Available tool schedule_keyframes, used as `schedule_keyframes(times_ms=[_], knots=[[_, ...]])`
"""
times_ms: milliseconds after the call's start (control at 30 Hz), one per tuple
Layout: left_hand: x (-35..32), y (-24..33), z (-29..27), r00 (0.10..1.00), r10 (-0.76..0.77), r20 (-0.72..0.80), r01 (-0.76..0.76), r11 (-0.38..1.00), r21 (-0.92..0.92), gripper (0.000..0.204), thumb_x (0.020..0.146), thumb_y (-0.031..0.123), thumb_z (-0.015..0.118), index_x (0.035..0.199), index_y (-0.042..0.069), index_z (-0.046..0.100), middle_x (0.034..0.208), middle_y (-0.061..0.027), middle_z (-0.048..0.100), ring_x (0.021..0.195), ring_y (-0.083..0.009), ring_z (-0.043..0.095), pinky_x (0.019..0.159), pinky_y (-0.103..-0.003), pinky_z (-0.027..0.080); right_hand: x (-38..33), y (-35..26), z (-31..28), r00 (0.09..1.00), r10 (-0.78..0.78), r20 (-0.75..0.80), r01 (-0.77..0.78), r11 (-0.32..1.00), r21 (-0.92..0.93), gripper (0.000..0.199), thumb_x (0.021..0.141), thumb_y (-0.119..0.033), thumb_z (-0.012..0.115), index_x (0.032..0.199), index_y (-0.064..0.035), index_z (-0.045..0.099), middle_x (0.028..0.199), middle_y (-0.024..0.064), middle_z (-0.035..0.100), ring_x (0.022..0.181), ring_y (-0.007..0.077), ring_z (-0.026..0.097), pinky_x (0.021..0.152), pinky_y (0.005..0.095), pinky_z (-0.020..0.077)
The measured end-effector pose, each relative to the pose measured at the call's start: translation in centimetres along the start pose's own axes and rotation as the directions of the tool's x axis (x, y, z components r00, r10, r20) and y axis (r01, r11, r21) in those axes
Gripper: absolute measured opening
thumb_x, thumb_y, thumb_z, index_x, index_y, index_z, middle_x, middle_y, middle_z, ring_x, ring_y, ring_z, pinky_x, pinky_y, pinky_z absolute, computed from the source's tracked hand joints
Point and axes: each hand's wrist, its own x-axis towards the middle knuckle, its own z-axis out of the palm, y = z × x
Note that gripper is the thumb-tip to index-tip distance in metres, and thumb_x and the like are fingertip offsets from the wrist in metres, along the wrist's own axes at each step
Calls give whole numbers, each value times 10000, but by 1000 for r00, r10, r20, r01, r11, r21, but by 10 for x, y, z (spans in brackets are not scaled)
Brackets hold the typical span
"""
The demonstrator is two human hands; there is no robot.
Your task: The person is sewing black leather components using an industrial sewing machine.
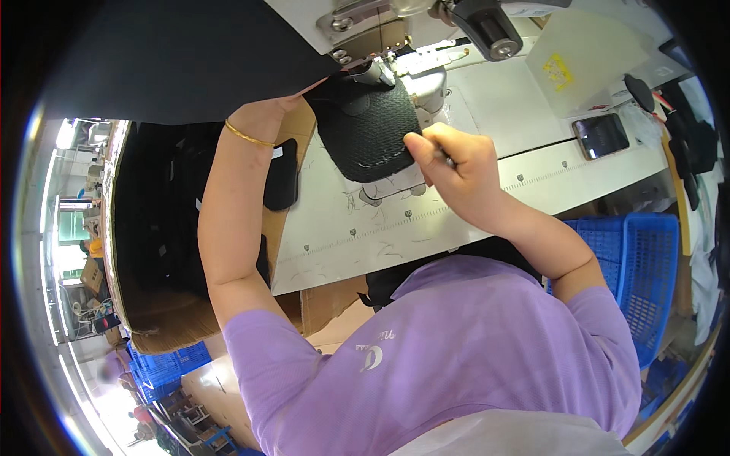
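A broad dark sheet (190, 61) looms across the upper left, and it blots out most of the left hand (268, 112); its fingers are lost behind, so I can't tell whether they're spread or gripping. Below lies the white counter (334, 254), ruler marks along its near side. The sewing machine (323, 14) runs off the top edge, much of it cut away.

And here's the black panel (365, 133), flat on the machine bed, its far end under the presser foot and hard to read there: pebbled texture, rounded near corners, pale glints along the bottom rim. The right hand (460, 161) is at its right edge, fingers curled closed round a small greyish object (447, 161), too covered to identify, thumb-side tip touching the panel. Over right, a dark phone (601, 137); on the left wrist, a thin gold bangle (249, 137).
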Motion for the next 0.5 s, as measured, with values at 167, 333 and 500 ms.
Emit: schedule_keyframes(times_ms=[167,333,500], knots=[[-20,20,93,863,288,-414,94,714,693,232,891,9,612,1121,-11,629,1134,-122,639,974,-222,630,890,-335,493,3,-1,0,999,20,32,-22,997,69,310,947,-186,604,698,-16,535,509,58,476,431,127,428,445,280,358],[-64,24,130,660,751,10,-183,148,972,254,841,54,649,1089,4,669,1069,-123,663,912,-244,641,810,-329,498,-2,-9,-5,971,202,125,-228,941,250,328,971,-194,547,691,-22,547,515,-6,502,478,37,452,441,241,344],[-59,17,136,590,702,399,-351,-223,910,285,777,125,720,1056,66,708,1036,-50,678,894,-166,616,662,-259,505,4,-12,-2,964,235,126,-263,922,284,349,977,-243,531,710,-23,576,513,-1,512,471,43,444,442,235,343]])
